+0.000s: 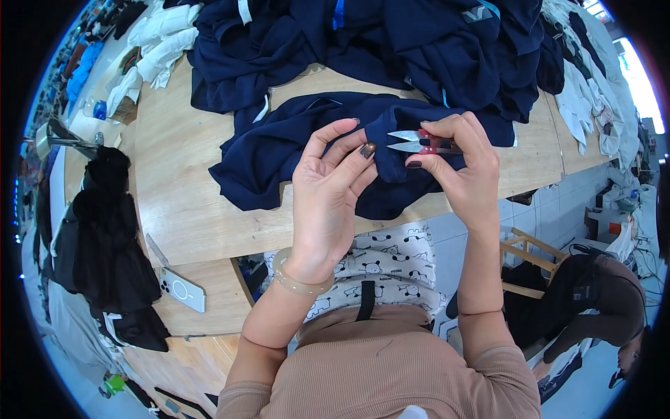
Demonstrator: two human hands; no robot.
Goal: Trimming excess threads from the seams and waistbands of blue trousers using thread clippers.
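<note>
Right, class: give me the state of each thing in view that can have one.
Snips: blades apart, gripped in the right hand
Navy garment: crumpled, one part held up by the left hand
Navy pile: heaped, unfolded
Phone: lying back upward
Black cloth: hanging in folds
Bracelet: worn, left forearm

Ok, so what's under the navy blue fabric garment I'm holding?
Pale wooden tabletop shows beside the navy blue fabric garment, which lies bunched mostly on it. Anything else beneath the folds is covered and can't be seen.
</note>
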